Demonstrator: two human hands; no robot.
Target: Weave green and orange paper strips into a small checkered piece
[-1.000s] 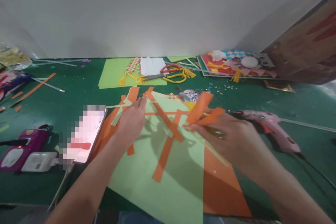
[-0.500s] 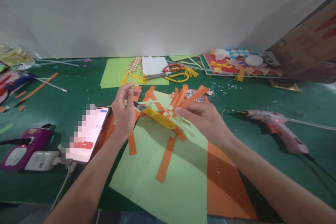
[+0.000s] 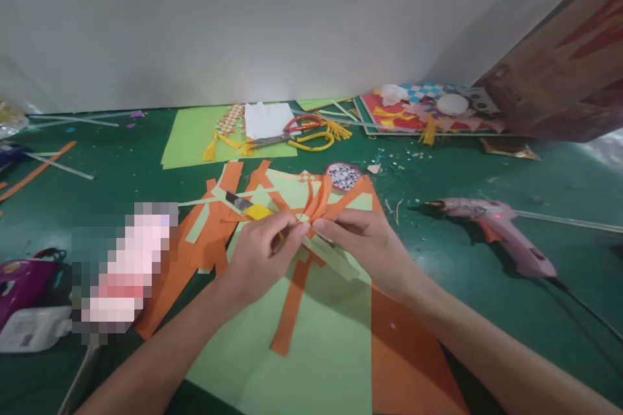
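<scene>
My left hand (image 3: pixel 260 253) is closed around a yellow utility knife (image 3: pixel 248 207), whose blade end sticks out to the upper left. My right hand (image 3: pixel 363 243) pinches the woven piece of orange and light green paper strips (image 3: pixel 318 198), fingertips meeting those of the left hand. Both hands hover over a light green sheet (image 3: pixel 321 343) that lies on an orange sheet (image 3: pixel 413 363). Loose orange strips (image 3: pixel 289 308) lie under and around the hands.
A pink hot glue gun (image 3: pixel 491 227) with its cord lies at the right. A phone (image 3: pixel 124 272) and a purple device (image 3: pixel 22 282) sit at the left. Scissors (image 3: pixel 287 133), yellow tassels and finished paper crafts (image 3: pixel 428 110) are at the back of the green table (image 3: pixel 121 175).
My left hand has taken the yellow knife and come down to meet my right hand at the woven strips. The view has shifted slightly to the right.
</scene>
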